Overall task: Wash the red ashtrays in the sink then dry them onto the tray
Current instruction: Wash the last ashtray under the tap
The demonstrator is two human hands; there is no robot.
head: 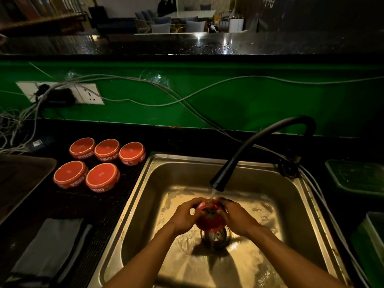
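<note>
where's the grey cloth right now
In the head view the grey cloth lies folded on the dark counter, lower left, left of the sink.

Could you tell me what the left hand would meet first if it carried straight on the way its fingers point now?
The left hand already grips the red ashtray under the tap; pushing on rightward, it would probably meet the right hand holding the other side.

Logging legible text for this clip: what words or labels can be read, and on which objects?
"KIMBA", upside down: front-left ashtray on the counter.
"SIMBA", partly covered: rim of the ashtray held under the faucet.
Other ashtrays' rim lettering: only fragments, not reliably readable.
Nothing else carries readable text.
</note>
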